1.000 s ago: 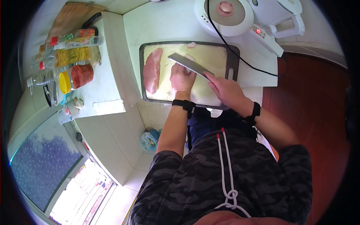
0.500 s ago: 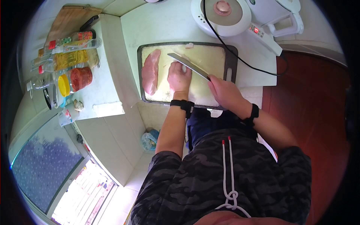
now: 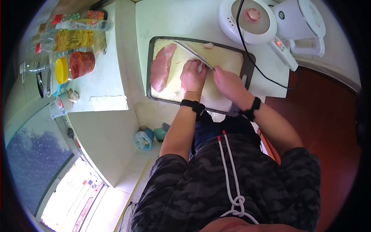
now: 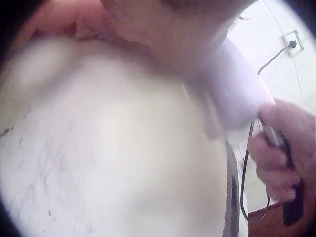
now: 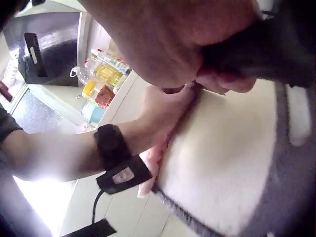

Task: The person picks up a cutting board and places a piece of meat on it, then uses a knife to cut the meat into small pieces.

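Note:
A dark-rimmed pale cutting board [image 3: 226,58] lies on the white counter. On its left side lies a pink slab of raw meat [image 3: 162,65]. My left hand [image 3: 193,75] sits mid-board, fingers curled over a small pale piece of meat [image 3: 199,68]. My right hand [image 3: 227,80] grips the handle of a cleaver [image 3: 195,54], whose blade stands edge-down right beside the left fingers. The left wrist view shows the blurred blade [image 4: 232,94] and the right hand [image 4: 281,153] close by. The right wrist view shows the left hand [image 5: 168,108] on the board [image 5: 232,158].
Another small pale scrap [image 3: 208,45] lies at the board's far edge. A white round appliance [image 3: 249,21] and a kettle [image 3: 305,23] stand behind, and a black cable [image 3: 255,62] crosses the board's right corner. Oil bottles [image 3: 73,38] and a yellow-lidded jar [image 3: 75,65] stand on the left ledge.
The cleaver has turned from lying flat above the board to edge-down against the left fingers. The right hand has drawn closer to the left hand, which stays on the small piece.

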Tool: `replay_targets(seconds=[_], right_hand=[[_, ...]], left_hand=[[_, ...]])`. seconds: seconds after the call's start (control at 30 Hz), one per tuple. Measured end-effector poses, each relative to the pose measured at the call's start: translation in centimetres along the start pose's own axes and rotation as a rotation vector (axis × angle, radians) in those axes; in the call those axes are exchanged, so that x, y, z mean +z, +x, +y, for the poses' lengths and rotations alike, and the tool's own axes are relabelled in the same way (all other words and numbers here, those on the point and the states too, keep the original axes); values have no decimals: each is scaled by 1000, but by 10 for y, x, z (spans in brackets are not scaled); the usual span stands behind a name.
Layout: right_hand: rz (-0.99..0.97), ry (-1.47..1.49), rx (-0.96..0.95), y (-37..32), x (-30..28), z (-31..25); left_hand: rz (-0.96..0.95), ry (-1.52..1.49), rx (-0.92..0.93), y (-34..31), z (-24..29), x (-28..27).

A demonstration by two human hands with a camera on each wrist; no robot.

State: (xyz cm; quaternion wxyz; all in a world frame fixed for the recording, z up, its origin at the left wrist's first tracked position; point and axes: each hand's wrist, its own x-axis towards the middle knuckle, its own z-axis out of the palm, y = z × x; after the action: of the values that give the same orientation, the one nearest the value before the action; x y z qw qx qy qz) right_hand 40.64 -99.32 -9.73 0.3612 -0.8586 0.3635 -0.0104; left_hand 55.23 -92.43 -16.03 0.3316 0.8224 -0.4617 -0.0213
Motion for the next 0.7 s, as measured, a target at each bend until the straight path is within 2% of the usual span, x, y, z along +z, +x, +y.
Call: replay_targets(seconds=[0.07,0.13,0.23,0.27,0.33,0.43,0.57,0.63,0.7], right_hand=[[-29,-23,28,-32,-7,8],[-104,-49,159,-61,-16,14],[-139,-71,183,-41,-11,8],[-152,-87,166,-23,-7,3],[-21,-17,22,18,5,-10],[-6,-32,-41,34,9,-19],[-42,-61,93,-30,-5,3],[-166,-95,193,-60,-13,10],[-119,-84,134,-48,-9,12]], left_hand=[[9,-37,-18,2,2,-1],[20,-71,-49,2,3,-4],[13,-132,-66,0,2,-6],[18,-144,-52,0,0,-4],[40,-150,-56,0,-4,-1],[54,-157,-70,1,-5,-1],[42,-138,-74,-1,-2,-3],[51,-134,-73,-2,0,-2],[32,-143,-78,-1,0,-3]])
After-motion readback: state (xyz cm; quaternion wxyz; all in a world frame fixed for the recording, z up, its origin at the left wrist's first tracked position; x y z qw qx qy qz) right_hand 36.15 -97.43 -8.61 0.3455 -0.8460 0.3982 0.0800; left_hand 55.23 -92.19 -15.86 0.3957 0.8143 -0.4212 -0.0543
